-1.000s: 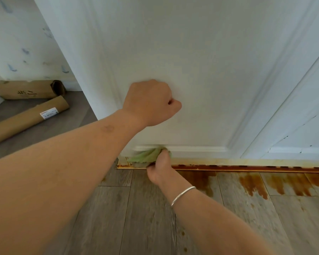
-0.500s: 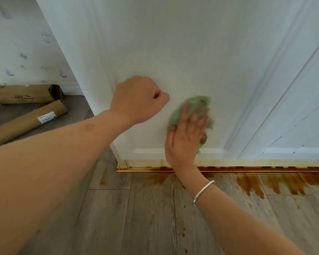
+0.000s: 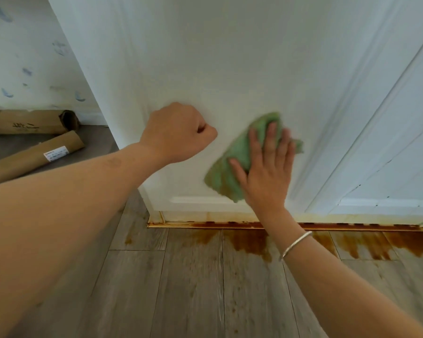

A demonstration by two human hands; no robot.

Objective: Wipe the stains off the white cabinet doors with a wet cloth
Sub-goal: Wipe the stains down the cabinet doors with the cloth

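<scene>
A white cabinet door fills the upper middle of the view. My right hand lies flat with straight, spread fingers and presses a green cloth against the door's lower panel; the cloth's bottom corner is stained brown. My left hand is curled into a fist holding nothing, its knuckles resting against the door just left of the cloth. A second white door stands at the right.
Rust-brown stains run along the metal strip under the doors and onto the grey wood floor. A cardboard box and a cardboard tube lie on the floor at the left, by a patterned wall.
My right hand lifted the cloth from the door's bottom edge up onto the panel and spread flat on it, then slid right. The left fist stayed against the door.
</scene>
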